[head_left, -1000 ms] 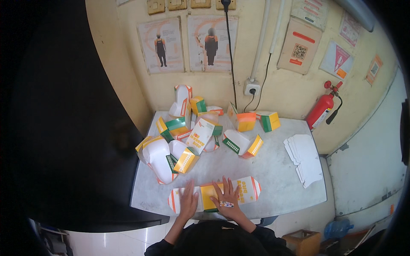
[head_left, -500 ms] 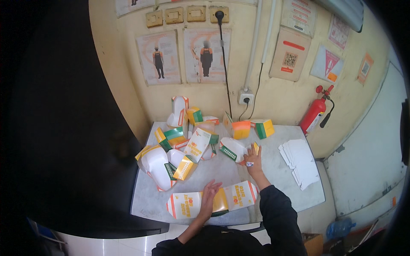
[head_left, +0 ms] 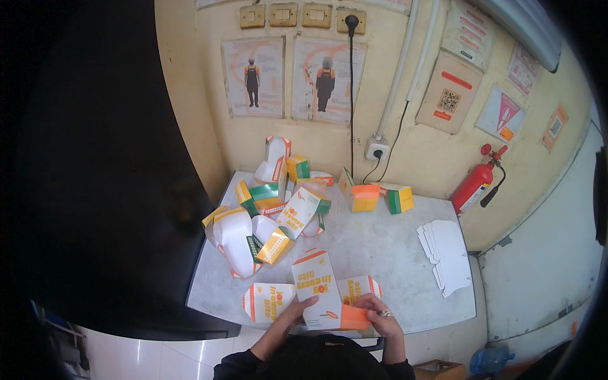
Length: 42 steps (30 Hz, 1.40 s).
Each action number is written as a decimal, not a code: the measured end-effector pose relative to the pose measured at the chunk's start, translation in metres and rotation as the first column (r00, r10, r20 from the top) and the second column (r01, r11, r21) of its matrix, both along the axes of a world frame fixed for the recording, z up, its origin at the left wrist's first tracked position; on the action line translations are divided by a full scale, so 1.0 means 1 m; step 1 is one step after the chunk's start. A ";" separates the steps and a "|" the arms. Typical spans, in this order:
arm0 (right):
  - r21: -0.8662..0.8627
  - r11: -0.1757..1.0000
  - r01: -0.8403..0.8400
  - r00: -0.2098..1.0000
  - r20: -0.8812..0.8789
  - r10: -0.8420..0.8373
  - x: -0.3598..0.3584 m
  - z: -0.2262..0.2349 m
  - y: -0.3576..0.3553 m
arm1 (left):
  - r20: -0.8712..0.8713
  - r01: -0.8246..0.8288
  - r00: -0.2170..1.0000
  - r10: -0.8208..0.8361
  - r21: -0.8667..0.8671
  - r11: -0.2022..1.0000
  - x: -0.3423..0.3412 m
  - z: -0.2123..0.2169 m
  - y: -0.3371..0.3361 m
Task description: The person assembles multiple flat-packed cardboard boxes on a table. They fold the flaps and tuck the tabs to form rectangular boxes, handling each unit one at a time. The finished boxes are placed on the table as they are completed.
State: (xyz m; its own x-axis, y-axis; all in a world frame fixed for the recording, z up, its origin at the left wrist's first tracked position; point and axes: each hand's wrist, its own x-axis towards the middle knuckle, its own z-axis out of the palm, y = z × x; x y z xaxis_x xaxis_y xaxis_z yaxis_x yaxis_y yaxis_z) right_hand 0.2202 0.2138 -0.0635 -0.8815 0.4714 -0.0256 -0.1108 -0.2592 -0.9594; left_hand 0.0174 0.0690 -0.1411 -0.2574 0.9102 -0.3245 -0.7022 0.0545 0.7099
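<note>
A folded white, orange and yellow paper box is held near the table's front edge. My left hand grips its lower left side. My right hand, with a ring on one finger, holds the orange flap at its lower right. Under the box lies a flat unfolded carton blank, white with orange print, its other end showing on the right side. Both forearms come in from the lower edge in dark sleeves.
A heap of several folded boxes covers the back left of the grey table. Two folded boxes stand at the back. A stack of flat white blanks lies at the right. A red fire extinguisher hangs on the wall.
My right hand came back from the boxes at the middle of the table with a folded box. Both hands now hold it above the flat blank at the front edge.
</note>
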 end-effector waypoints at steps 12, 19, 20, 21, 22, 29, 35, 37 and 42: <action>0.239 0.971 0.014 0.869 0.477 -0.130 -0.018 0.051 -0.015 | -0.388 0.026 0.916 0.104 0.316 0.948 0.007 0.019 0.021; -0.253 0.802 0.542 0.839 0.100 -0.535 -0.060 -0.049 -0.058 | 0.272 -0.356 0.925 0.266 0.371 0.858 0.002 0.035 0.011; -0.016 0.753 0.658 0.747 0.140 -0.650 -0.063 -0.063 -0.064 | 0.207 -0.356 0.932 0.297 0.377 0.855 0.000 0.039 0.010; 0.040 0.763 0.646 0.752 0.138 -0.644 -0.062 -0.074 -0.063 | 0.019 -0.377 0.917 0.398 0.366 0.851 -0.003 0.043 0.010; 0.079 0.771 0.632 0.756 0.157 -0.635 -0.060 -0.084 -0.063 | -0.179 -0.390 0.863 0.472 0.358 0.848 -0.007 0.046 0.009; 0.388 0.763 0.516 0.745 0.237 -0.624 -0.051 -0.128 -0.069 | -0.990 -0.087 -0.087 0.111 0.119 0.989 0.009 0.056 0.015; 0.354 0.539 0.764 0.595 -0.065 -0.801 -0.038 -0.059 -0.039 | -0.928 -0.194 -0.361 -0.086 -0.016 0.981 0.025 0.040 0.026; 0.668 0.312 0.675 0.567 -0.199 -0.800 -0.033 -0.014 -0.024 | -0.950 -0.157 -0.298 -0.092 -0.046 0.986 0.020 0.036 0.024; 0.931 -0.252 -0.266 0.865 0.115 -0.488 -0.069 0.026 -0.004 | -0.955 -0.105 -0.293 -0.038 -0.008 0.994 0.015 0.033 0.023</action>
